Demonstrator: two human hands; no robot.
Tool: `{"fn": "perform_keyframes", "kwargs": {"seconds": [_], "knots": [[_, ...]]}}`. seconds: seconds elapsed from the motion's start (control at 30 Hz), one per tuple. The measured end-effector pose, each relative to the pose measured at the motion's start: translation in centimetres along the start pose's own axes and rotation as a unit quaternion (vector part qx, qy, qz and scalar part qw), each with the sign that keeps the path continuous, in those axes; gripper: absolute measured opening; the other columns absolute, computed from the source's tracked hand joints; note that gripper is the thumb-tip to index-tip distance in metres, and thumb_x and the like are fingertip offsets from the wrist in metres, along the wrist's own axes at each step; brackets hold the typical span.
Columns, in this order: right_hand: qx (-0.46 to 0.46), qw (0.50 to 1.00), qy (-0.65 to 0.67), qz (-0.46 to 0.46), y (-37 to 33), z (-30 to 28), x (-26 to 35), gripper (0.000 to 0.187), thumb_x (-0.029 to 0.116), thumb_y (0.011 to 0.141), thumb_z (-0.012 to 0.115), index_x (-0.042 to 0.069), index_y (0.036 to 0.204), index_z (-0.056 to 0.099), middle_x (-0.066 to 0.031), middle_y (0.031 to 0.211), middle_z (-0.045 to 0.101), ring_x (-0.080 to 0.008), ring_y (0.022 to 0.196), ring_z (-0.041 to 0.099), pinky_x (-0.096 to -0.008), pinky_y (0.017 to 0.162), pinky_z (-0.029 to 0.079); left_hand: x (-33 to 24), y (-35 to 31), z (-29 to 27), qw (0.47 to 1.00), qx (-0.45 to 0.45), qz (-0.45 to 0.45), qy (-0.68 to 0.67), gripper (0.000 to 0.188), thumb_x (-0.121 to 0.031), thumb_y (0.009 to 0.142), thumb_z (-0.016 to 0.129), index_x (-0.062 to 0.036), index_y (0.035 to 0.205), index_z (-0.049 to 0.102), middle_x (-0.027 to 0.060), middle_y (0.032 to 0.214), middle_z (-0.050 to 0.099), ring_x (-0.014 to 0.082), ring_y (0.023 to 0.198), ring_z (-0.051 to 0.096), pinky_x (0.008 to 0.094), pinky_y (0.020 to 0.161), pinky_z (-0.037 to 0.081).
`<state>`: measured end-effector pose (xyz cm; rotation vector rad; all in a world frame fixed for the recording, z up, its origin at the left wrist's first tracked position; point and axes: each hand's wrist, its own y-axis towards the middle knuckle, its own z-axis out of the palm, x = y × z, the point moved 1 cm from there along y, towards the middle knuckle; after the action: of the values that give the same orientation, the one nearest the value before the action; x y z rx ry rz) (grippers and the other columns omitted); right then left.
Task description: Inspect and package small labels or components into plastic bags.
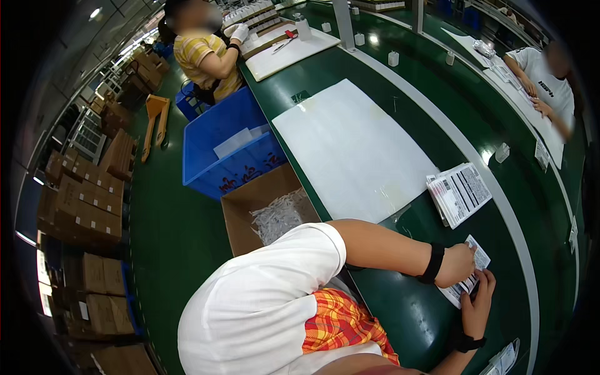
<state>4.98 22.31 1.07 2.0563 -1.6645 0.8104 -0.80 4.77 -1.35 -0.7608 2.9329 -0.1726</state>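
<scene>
A white leaflet with dense dark print lies on the green workbench, partly hidden beneath my hands. My left hand, a black band at its wrist, is closed in a curl on the leaflet's upper part; its fingertips are hidden. Lower down, my right hand, also with a black wristband, grips the leaflet's edge between thumb and fingers. Just beyond my hands sits a stack of similar printed leaflets, slightly fanned out. To the left of that stack is a large white sheet spread flat on the bench.
Left of the bench stand a cardboard box of clear plastic scraps and a blue bin. Plastic-wrapped papers lie at lower right. A grey strip runs along the bench. Two co-workers work farther off; a pallet truck stands on the floor.
</scene>
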Motion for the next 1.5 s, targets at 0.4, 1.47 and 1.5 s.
{"fn": "perform_keyframes", "kwargs": {"seconds": [0.4, 1.47, 1.5], "knots": [[0.004, 1.000, 0.006, 0.016, 0.2, -0.2, 0.0, 0.058, -0.004, 0.074, 0.055, 0.003, 0.131, 0.051, -0.0168, 0.145, 0.040, -0.0377, 0.131, 0.047, -0.0401, 0.107, 0.043, 0.6, -0.5, -0.9, 0.999, 0.016, -0.020, -0.037, 0.064, -0.023, 0.082, 0.065, 0.0100, 0.134, 0.051, 0.0458, 0.143, 0.036, 0.0542, 0.127, 0.050, 0.0470, 0.099, 0.048], [0.005, 1.000, -0.006, -0.007, 0.1, -0.1, 0.1, 0.055, 0.001, 0.076, 0.054, 0.004, 0.132, 0.052, -0.0172, 0.146, 0.041, -0.0381, 0.131, 0.047, -0.0418, 0.111, 0.038, 2.4, -22.1, -16.2, 0.717, -0.547, 0.266, -0.340, 0.015, -0.018, 0.086, 0.066, -0.0089, 0.097, 0.072, 0.0103, 0.089, 0.069, 0.0280, 0.075, 0.067, 0.0361, 0.063, 0.052], [-0.003, 1.000, -0.010, 0.007, -0.3, -0.3, 0.0, 0.056, 0.000, 0.077, 0.054, 0.004, 0.132, 0.052, -0.0170, 0.146, 0.041, -0.0377, 0.131, 0.048, -0.0417, 0.111, 0.038, 2.4, -21.8, -16.2, 0.712, -0.549, 0.274, -0.343, 0.015, -0.018, 0.086, 0.066, -0.0089, 0.097, 0.072, 0.0103, 0.089, 0.069, 0.0280, 0.075, 0.067, 0.0361, 0.063, 0.052]]}}
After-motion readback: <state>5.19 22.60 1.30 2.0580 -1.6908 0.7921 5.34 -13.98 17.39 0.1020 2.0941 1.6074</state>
